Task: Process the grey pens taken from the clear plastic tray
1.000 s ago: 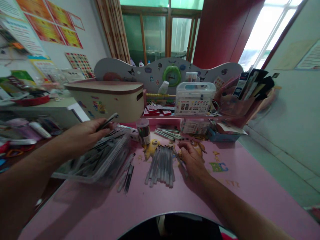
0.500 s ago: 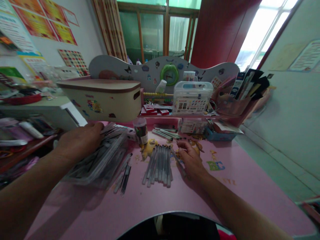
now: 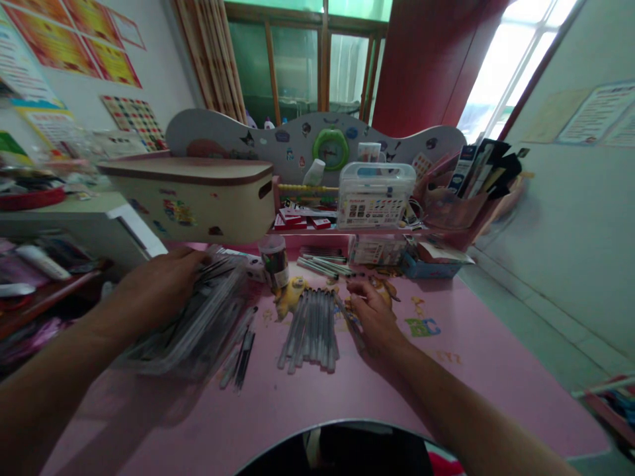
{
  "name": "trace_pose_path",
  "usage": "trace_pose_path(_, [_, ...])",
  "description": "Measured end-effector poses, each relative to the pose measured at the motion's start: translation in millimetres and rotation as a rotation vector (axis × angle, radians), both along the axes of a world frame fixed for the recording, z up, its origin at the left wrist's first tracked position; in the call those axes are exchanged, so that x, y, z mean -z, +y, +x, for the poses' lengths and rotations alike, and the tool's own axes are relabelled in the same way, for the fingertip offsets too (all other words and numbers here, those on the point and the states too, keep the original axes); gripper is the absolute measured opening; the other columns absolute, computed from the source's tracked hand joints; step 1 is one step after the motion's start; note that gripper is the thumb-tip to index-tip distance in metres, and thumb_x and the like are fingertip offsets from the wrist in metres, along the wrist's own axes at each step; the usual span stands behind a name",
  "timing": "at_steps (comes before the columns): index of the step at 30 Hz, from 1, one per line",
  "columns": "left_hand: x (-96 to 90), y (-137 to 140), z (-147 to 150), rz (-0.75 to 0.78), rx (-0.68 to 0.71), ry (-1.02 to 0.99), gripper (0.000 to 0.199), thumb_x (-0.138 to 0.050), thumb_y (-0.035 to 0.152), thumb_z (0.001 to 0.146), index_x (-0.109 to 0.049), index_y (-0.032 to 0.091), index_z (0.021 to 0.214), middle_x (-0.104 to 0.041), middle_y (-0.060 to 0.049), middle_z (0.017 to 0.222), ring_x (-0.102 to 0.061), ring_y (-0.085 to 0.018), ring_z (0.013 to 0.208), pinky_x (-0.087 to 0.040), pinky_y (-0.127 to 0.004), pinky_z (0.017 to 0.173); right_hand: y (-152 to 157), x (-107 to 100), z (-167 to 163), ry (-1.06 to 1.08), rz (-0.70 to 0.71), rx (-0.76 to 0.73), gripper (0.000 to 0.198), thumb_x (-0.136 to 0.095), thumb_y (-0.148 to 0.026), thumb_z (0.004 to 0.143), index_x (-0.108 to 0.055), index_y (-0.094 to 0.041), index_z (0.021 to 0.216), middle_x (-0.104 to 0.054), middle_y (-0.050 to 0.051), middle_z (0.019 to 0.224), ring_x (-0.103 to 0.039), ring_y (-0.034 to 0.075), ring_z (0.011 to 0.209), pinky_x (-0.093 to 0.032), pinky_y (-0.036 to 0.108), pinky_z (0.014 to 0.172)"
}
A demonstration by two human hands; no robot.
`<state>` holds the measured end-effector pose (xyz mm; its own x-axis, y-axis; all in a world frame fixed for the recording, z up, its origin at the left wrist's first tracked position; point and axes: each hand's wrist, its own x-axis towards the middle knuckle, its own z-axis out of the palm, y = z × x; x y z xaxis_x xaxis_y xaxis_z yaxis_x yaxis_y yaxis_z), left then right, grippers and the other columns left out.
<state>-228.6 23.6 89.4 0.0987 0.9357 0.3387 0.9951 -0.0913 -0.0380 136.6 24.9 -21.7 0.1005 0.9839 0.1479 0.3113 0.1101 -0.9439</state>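
My left hand [image 3: 166, 281] reaches over a clear plastic box [image 3: 213, 344] full of grey pens. Its fingers are curled at the box's far end, and what they hold is hidden. My right hand [image 3: 377, 317] rests on the desk, closed around a clear-barrelled pen [image 3: 353, 324]. Just left of it lies a row of similar pens [image 3: 312, 334], side by side with their dark tips pointing away from me. Between that row and the box are a few loose pens and thin dark refills [image 3: 244, 360].
Behind the row stand a clear cup [image 3: 274, 261] and several green-tinted pens [image 3: 322, 266]. A blue box [image 3: 430, 266] sits at the back right. A shelf carries a lidded bin [image 3: 198, 198], a clear carry case [image 3: 376, 198] and a green clock [image 3: 330, 150].
The view has turned slightly, so the scene sits a little further left. My left hand has shifted slightly right over the box. My right hand keeps its place with the pen.
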Motion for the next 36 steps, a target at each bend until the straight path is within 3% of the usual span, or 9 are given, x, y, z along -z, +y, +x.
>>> trace_pose_path(3, [-9.2,-3.4,5.0,-0.003,0.082,0.048,0.037,-0.034,0.017,0.092,-0.063,0.008,0.115,-0.064,-0.013,0.122,-0.06,-0.025,0.111,-0.044,-0.042,0.103,2.6,-2.2,3.7,-0.108,0.035,-0.052,0.021,-0.053,-0.028,0.082,-0.068,-0.025,0.097,-0.07,0.006,0.103,-0.064,0.022,0.096,-0.048,0.034,0.084])
trace_pose_path(8, [-25.7,-29.8,27.7,0.407,0.163,-0.024,0.039,-0.034,0.031,0.098,-0.066,0.011,0.109,-0.063,-0.015,0.119,-0.056,-0.031,0.116,-0.042,-0.052,0.107,4.4,-5.0,4.8,-0.362,0.103,-0.093,0.013,-0.052,-0.018,0.081,-0.064,-0.021,0.084,-0.067,0.004,0.09,-0.06,0.019,0.084,-0.043,0.031,0.077])
trace_pose_path(11, [-26.4,-53.2,62.9,0.575,0.319,-0.107,0.023,-0.047,0.03,0.097,-0.066,0.019,0.105,-0.066,-0.009,0.113,-0.06,-0.028,0.11,-0.046,-0.047,0.103,2.4,-7.2,3.0,-0.592,0.111,-0.109,0.008,-0.055,-0.013,0.079,-0.059,-0.019,0.075,-0.065,0.005,0.087,-0.057,0.019,0.083,-0.039,0.029,0.075])
trace_pose_path(14, [-14.5,-68.1,109.4,0.435,0.548,-0.234,0.015,-0.051,0.021,0.096,-0.065,0.023,0.103,-0.067,-0.005,0.107,-0.063,-0.022,0.102,-0.051,-0.037,0.093,-2.7,-12.5,1.3,-0.804,0.04,-0.137,0.006,-0.06,-0.021,0.082,-0.061,-0.018,0.077,-0.066,0.009,0.094,-0.058,0.022,0.089,-0.038,0.031,0.075])
trace_pose_path(19, [26.8,-64.9,174.1,-0.018,0.657,-0.326,0.023,-0.051,0.007,0.089,-0.068,0.02,0.096,-0.07,-0.007,0.102,-0.065,-0.023,0.095,-0.054,-0.036,0.084,-9.6,-20.0,-0.8,-1.03,-0.042,-0.212,0.017,-0.056,-0.026,0.086,-0.068,-0.015,0.09,-0.07,0.017,0.1,-0.062,0.029,0.096,-0.041,0.037,0.08])
trace_pose_path(23, [62.1,-53.6,199.9,-0.201,0.718,-0.266,0.021,-0.054,0.004,0.084,-0.069,0.017,0.09,-0.07,-0.009,0.097,-0.064,-0.026,0.095,-0.054,-0.041,0.089,-6.5,-20.6,0.6,-1.045,-0.136,-0.16,0.017,-0.057,-0.023,0.085,-0.07,-0.014,0.092,-0.074,0.019,0.097,-0.066,0.031,0.091,-0.042,0.037,0.077])
trace_pose_path(27, [87.4,-44.9,206.9,-0.196,0.67,-0.306,0.016,-0.057,0.006,0.083,-0.069,0.015,0.088,-0.071,-0.01,0.098,-0.062,-0.028,0.1,-0.052,-0.045,0.093,-1.3,-22.5,5.2,-0.955,-0.157,-0.073,0.028,-0.053,-0.025,0.091,-0.067,-0.013,0.112,-0.074,0.019,0.104,-0.066,0.031,0.098,-0.042,0.035,0.079])
trace_pose_path(30, [95.3,-41.9,203.4,-0.135,0.65,-0.425,0.018,-0.059,0.006,0.084,-0.069,0.015,0.095,-0.071,-0.011,0.107,-0.061,-0.027,0.106,-0.051,-0.044,0.097,0.6,-24.8,7.9,-0.882,-0.133,-0.083,0.035,-0.047,-0.025,0.095,-0.062,-0.014,0.125,-0.073,0.018,0.107,-0.065,0.03,0.103,-0.041,0.035,0.082])
trace_pose_path(36, [93.6,-41.1,192.4,-0.02,0.655,-0.57,0.022,-0.051,0.007,0.091,-0.069,0.014,0.102,-0.071,-0.012,0.112,-0.061,-0.026,0.108,-0.05,-0.046,0.099,4.7,-23.7,10.3,-0.748,-0.059,-0.079,0.031,-0.048,-0.017,0.089,-0.067,-0.017,0.114,-0.074,0.013,0.103,-0.065,0.026,0.1,-0.041,0.033,0.086])
